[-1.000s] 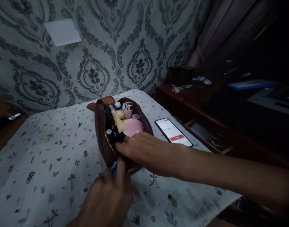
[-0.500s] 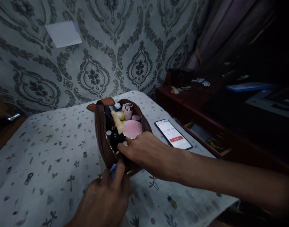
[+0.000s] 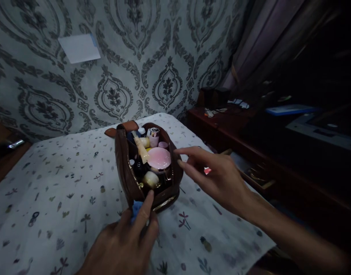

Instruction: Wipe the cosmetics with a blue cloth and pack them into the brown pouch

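A brown zip cosmetic bag [image 3: 123, 168] lies open on the printed cloth, full of small containers. Inside I see a pink round-lidded compact [image 3: 159, 157], a beige tube [image 3: 140, 148], a pale pink bottle [image 3: 154, 138] and a small cream jar [image 3: 150, 179]. My left hand [image 3: 121, 238] is at the bag's near end, a crumpled blue cloth [image 3: 136, 209] between its curled fingers and the bag; the index finger reaches the rim. At the right rim is my right hand [image 3: 218, 173], thumb and index apart, nothing visible between them.
A phone [image 3: 207, 170] shows only as a small bright patch behind my right hand. The white printed cloth [image 3: 78, 183] covers the surface under the bag. To the right stand a dark red desk [image 3: 215, 128] and an open drawer [image 3: 257, 177]. Patterned wall [image 3: 147, 68] rises behind.
My right hand has come out of the bag and moved up and right to its rim, uncovering the cream jar and now hiding most of the phone. My left hand stays at the near end.
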Motion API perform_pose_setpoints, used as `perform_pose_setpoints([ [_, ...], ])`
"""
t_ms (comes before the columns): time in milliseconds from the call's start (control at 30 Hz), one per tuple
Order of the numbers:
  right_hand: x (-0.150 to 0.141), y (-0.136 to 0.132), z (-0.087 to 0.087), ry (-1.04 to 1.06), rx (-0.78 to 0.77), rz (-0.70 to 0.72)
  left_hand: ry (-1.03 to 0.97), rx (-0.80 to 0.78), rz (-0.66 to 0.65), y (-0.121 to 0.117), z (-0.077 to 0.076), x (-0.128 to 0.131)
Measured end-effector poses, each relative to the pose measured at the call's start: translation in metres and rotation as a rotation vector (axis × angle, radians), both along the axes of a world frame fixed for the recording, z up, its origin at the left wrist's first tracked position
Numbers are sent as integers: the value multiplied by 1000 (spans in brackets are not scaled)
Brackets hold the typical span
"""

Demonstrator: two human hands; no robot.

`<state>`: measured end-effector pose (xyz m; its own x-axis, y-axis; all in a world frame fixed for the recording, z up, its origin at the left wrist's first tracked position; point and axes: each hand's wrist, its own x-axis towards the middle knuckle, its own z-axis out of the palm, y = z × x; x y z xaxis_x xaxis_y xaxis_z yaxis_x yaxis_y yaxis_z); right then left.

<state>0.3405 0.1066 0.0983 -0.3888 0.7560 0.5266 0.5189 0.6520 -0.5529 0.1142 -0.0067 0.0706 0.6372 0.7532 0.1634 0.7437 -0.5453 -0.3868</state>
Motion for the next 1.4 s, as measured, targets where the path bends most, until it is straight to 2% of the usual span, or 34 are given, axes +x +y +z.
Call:
perform_pose_setpoints([
  [100, 9, -5, -24, 183, -45, -133, -164, 82, -70, -5, -9, -17],
  [167, 10, -9, -43, 241, -67, -136, -318, 170, -36, -7, -14, -31],
  [233, 6, -13, -64, 252, -117, -64, -464, 178, 57, -4, -19, -41],
  [333, -8, -16, -90, 260, -234, -8, -660, 35, 249, 7, -25, -45],
  [433, -26, -18, -104, 335, -278, -1, -872, -78, 384, 19, -32, -40],
  [533, -39, -20, -106, 416, -288, -36, -1018, -92, 396, 26, -41, -32],
  [633, -42, -21, -105, 454, -291, -34, -1069, -78, 396, 28, -46, -29],
  [800, -38, -17, -100, 502, -321, -7, -1099, -102, 356, 26, -47, -31],
  [1000, -42, -14, -94, 559, -323, 96, -1156, -130, 303, 30, -46, -28],
  [1300, -44, -8, -98, 587, -326, 54, -1157, -183, 309, 32, -53, -32],
  [1400, -40, -4, -99, 580, -331, 71, -1123, -185, 286, 28, -50, -40],
])
